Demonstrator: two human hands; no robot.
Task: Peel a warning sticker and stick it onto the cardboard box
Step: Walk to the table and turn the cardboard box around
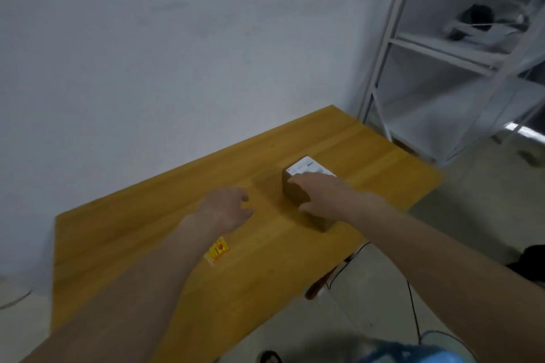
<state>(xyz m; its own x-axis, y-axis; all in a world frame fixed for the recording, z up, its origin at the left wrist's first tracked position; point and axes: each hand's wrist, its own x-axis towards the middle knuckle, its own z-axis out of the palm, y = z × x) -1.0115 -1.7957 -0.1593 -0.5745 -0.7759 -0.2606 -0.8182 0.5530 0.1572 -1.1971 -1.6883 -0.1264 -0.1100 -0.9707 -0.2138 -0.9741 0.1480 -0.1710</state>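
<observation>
A small brown cardboard box [290, 187] with a white label on its top sits on the wooden table [147, 215], right of the middle. My right hand [321, 194] lies over the box, fingers on its top and thumb at its near side. My left hand [227, 208] hovers just left of the box, fingers loosely curled and holding nothing. A yellow warning sticker sheet [217, 250] lies flat on the table near my left forearm, which hides part of it.
A grey wall runs behind the table. A white metal shelf rack [442, 53] stands at the back right. Black cables [413, 303] hang past the table's right edge over the floor.
</observation>
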